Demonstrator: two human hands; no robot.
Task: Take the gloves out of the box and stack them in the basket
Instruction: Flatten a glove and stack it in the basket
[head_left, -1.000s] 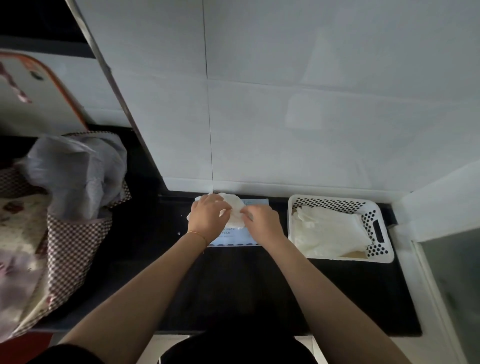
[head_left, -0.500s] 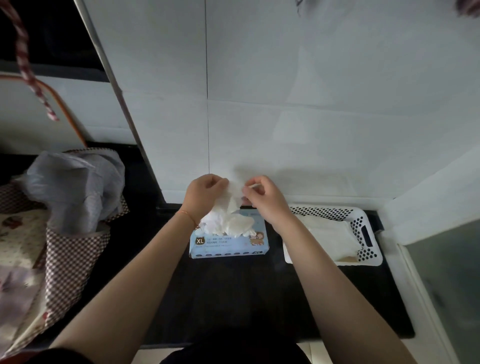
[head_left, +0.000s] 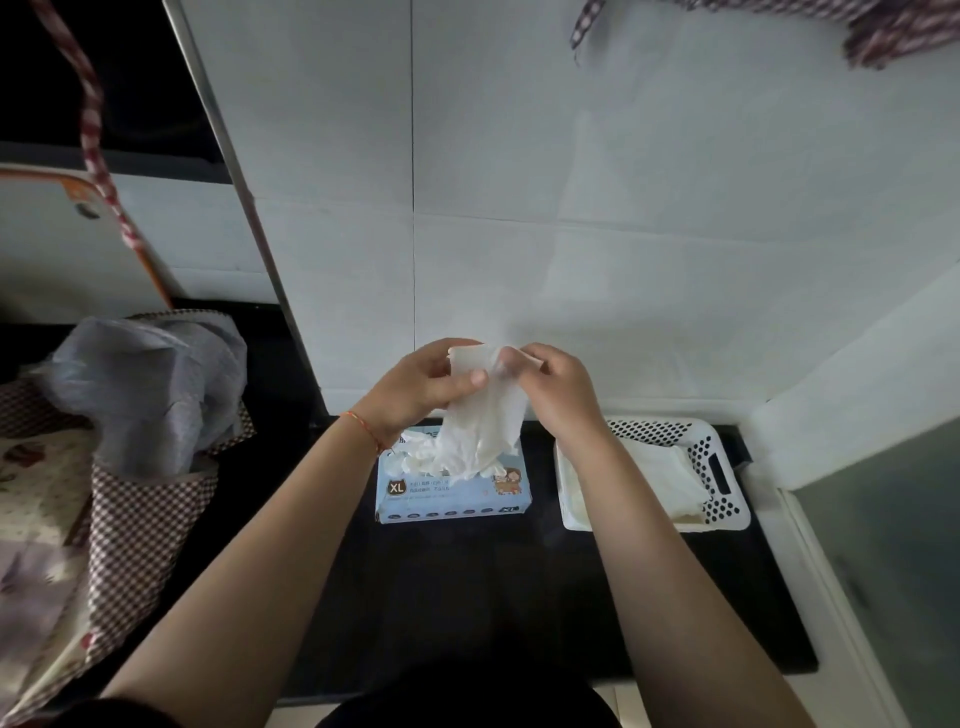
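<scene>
- Glove (head_left: 480, 415): you've lifted it up out of the box (head_left: 453, 493); a second ago it sat bunched at the opening.
- Your left hand (head_left: 423, 384) and right hand (head_left: 553, 387) both pinch its cuff.
- Basket (head_left: 727, 467) comes next, by my guess.

White glove (head_left: 480, 431), pale blue box (head_left: 452, 493), white basket (head_left: 727, 499), perhaps brown-checked bag (head_left: 140, 514).

We identify this as a domestic kitchen or utility corner. We base this on the black worktop (head_left: 467, 597) set against a white tiled wall (head_left: 571, 208), the checked fabric bag (head_left: 135, 519) holding a plastic bag (head_left: 150, 384), and household patterned cloth (head_left: 31, 493) at left.
</scene>
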